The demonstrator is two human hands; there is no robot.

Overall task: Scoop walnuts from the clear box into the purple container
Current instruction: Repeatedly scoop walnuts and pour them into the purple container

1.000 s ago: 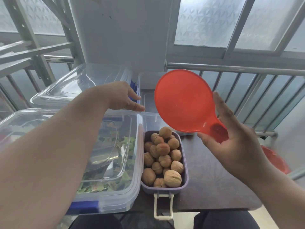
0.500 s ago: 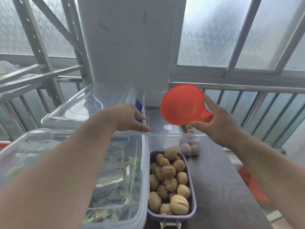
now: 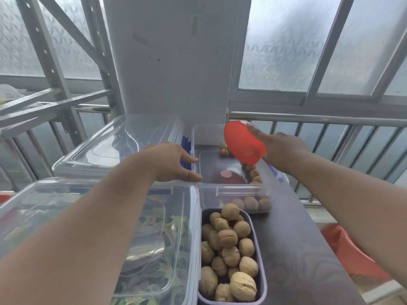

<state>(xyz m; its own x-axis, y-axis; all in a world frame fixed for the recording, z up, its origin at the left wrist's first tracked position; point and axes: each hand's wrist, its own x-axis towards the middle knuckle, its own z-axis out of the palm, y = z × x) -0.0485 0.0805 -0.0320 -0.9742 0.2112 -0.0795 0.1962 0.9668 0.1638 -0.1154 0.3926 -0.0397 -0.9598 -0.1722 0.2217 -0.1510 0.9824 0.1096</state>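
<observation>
while the left hand [image 3: 174, 161] rests flat-fingered on the clear box [image 3: 233, 190] rim at the desk's far edge, the right hand [image 3: 279, 150] grips the red scoop [image 3: 243, 143] above it. next: dip for the last walnuts [image 3: 253, 202] along its right wall, then tip into the nearly full purple container [image 3: 256, 234] just in front.

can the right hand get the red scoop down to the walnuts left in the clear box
Probably yes. The clear box is open on top, the right hand holds the red scoop just above it, and the walnuts lie along its right side. The left hand rests on the box's left rim, clear of them.
</observation>
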